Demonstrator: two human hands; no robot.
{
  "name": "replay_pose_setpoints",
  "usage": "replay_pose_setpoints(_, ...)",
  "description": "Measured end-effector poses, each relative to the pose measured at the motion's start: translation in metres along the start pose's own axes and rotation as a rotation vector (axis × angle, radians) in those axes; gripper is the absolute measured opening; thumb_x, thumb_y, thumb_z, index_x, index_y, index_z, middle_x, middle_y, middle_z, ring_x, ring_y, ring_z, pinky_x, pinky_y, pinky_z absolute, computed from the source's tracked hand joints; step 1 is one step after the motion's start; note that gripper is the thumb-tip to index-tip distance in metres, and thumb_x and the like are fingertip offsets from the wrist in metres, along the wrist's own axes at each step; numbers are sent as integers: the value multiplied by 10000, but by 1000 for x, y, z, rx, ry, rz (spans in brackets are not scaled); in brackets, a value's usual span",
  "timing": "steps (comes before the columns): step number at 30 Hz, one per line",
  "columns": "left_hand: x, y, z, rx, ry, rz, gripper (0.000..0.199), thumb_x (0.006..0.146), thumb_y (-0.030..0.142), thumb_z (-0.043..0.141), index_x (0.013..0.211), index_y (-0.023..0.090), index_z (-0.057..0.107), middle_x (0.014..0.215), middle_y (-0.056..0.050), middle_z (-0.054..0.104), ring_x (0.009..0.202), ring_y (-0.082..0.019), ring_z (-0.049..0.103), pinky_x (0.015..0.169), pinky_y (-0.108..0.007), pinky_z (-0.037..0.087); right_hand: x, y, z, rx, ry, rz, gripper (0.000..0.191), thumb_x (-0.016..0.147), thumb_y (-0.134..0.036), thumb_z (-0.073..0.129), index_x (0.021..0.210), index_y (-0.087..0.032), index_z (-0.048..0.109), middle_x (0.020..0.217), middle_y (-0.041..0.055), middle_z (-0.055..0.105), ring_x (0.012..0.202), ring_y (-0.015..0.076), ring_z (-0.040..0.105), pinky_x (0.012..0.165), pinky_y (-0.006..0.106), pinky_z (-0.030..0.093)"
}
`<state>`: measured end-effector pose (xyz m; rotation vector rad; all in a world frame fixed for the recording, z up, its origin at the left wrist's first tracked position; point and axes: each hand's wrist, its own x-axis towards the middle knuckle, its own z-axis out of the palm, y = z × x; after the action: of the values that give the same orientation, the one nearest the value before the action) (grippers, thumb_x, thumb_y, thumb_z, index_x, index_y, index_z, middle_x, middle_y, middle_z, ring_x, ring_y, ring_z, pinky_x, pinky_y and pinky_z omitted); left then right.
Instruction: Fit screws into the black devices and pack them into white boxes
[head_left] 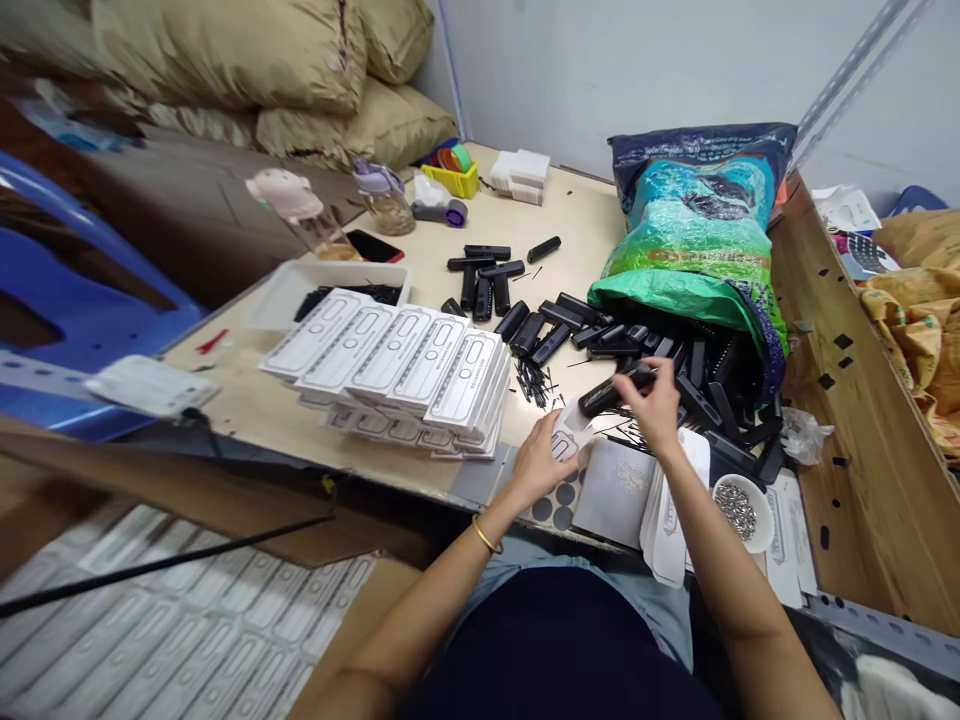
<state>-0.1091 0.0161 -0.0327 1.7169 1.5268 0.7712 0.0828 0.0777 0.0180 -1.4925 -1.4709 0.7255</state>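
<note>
My left hand is closed on a small white printed box near the table's front edge. In my right hand is a black oblong piece, gripped at its far end and slanting down, its lower end at the box's opening. How far it sits inside cannot be made out. Loose black pieces lie beyond my hands, beside a pile of thin black sticks. Stacked white printed boxes stand to the left of my left hand. White flat cards lie under my right forearm.
A green and blue bag spills black pieces at the right, by a wooden side board. A bowl of metal parts stands near the front edge. Further left are a white tray, a bottle and a blue chair.
</note>
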Motion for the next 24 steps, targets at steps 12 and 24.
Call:
replay_pose_setpoints(12,-4,21,-5,-353,118,21,716,647,233,668,1308,207,392,1267,-96,531,1160,-246,516,1024,-390,371,-1,64,23,-612,-596,-121,85,718,-95,591,672,-159,622,825,124,672,874,217,581,787,287,428)
replay_pose_setpoints(24,7,17,8,-147,156,54,728,687,224,623,1363,175,355,1321,-126,484,1224,-270,462,1040,-415,358,-10,25,-38,-292,-299,-180,248,874,-248,419,1009,-207,623,875,37,659,776,162,587,726,297,454)
